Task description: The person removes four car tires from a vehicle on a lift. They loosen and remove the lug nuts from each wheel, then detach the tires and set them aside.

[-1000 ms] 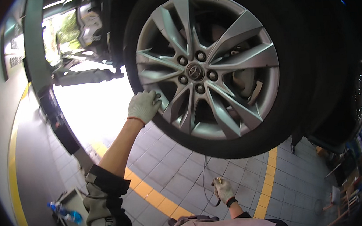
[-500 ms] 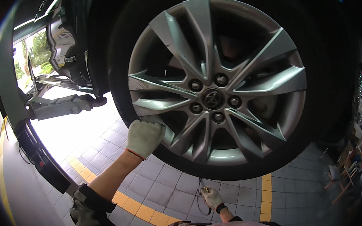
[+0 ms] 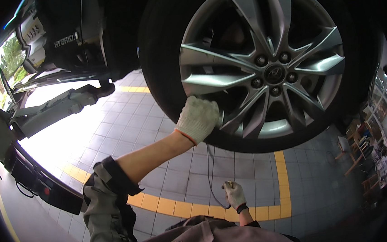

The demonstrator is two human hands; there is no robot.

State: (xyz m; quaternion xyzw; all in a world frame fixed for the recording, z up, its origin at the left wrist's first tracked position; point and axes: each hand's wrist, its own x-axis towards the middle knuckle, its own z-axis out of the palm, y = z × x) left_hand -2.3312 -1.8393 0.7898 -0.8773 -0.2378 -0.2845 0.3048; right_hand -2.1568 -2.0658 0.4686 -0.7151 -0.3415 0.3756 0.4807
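A raised car wheel point(image 3: 274, 73) with silver split spokes and a black tyre point(image 3: 268, 146) fills the upper right. My left hand point(image 3: 198, 118), in a white knit glove with an orange cuff edge, is closed over the rim at its lower left; the fingertips are hidden behind the metal. Below the tyre, my right hand point(image 3: 234, 194), also gloved and with a dark band at the wrist, is closed around the end of a thin dark hose point(image 3: 211, 183). A small yellowish tip shows at its fingers. The hose loops up behind the tyre.
A grey lift arm point(image 3: 60, 108) reaches under the dark car body point(image 3: 78, 39) from a lift post point(image 3: 49, 191) at the left. Yellow lines point(image 3: 173, 208) cross the grey tiled floor point(image 3: 180, 181). Shelves with assorted items point(image 3: 364, 148) stand at the far right.
The view has shifted, so the wheel appears higher and farther right. My left hand remains at the lower left of the rim. My right hand still holds the hose, more of which now shows.
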